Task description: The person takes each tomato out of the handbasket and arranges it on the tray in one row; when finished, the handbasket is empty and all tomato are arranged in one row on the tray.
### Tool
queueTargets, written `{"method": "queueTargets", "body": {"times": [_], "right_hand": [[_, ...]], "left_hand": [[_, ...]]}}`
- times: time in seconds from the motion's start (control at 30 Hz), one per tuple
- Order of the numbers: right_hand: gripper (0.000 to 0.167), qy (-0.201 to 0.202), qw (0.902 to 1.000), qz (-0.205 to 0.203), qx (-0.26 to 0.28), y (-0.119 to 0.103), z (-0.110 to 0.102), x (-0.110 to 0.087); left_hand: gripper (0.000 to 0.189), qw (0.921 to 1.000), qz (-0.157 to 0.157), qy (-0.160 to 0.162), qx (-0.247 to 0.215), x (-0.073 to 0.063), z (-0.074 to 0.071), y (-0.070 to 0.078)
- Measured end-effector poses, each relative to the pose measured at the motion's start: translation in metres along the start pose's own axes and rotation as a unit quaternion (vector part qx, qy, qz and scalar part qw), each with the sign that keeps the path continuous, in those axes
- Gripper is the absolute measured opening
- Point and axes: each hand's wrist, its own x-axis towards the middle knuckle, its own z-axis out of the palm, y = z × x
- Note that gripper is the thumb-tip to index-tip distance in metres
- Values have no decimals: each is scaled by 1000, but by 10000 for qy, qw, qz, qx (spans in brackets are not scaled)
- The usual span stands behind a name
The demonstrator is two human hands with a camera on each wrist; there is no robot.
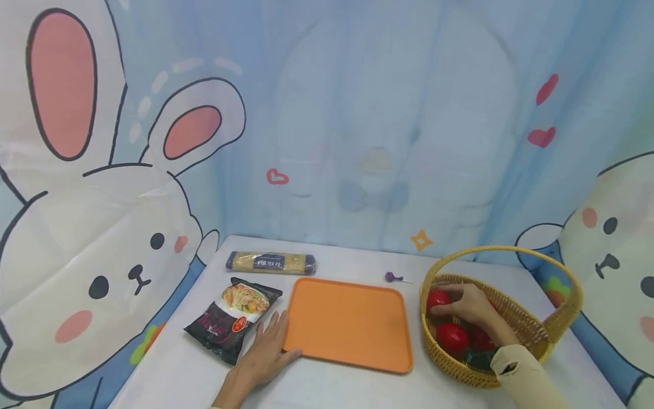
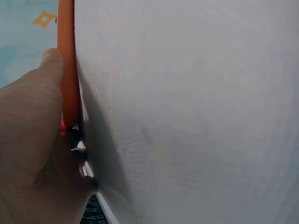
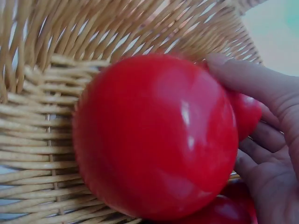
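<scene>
My left hand (image 1: 265,352) lies at the near left corner of an orange tray (image 1: 352,324), its fingers extended along the left side and its thumb at the front edge. In the left wrist view the thumb (image 2: 53,65) touches the tray's edge (image 2: 68,88). My right hand (image 1: 472,309) reaches into a woven basket (image 1: 526,318) and grips a glossy red round fruit (image 1: 437,299) between thumb and fingers. Another red round fruit (image 1: 452,338) lies nearer; it fills the middle of the right wrist view and partly hides the held one (image 3: 247,114).
Left of the tray lies a black noodle packet (image 1: 232,318), close to my left hand. Behind it is a clear pack of pasta (image 1: 271,262). A small purple lollipop-like thing (image 1: 393,277) lies behind the tray. The basket's tall handle (image 1: 506,249) arches over my right arm; something dark green (image 1: 480,359) sits inside.
</scene>
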Motion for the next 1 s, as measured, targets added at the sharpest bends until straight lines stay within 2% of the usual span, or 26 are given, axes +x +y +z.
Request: {"method": "queueTargets", "body": {"times": [0.13,0.23,0.43,0.63,0.8,1.0], "right_hand": [[83,102,9992,100,362,-9,-2,-1],[81,220,9982,-27,565,-19,-6,-4],[81,388,9971,-233,607,-38,-18,-15],[81,492,9955,-332,735,-51,-31,-36],[78,588,9934,-385,902,-62,-41,-56],[71,516,9916,-748,923,-77,-47,-77]], "left_hand": [[94,9999,-52,73,49,0,4,-6],[92,9999,-53,101,62,1,6,-9],[93,9999,-36,114,-71,0,5,-5],[96,9998,69,110,-163,-1,2,0],[95,9999,-109,33,-129,1,2,0],[94,9995,-235,-73,-181,2,2,0]]}}
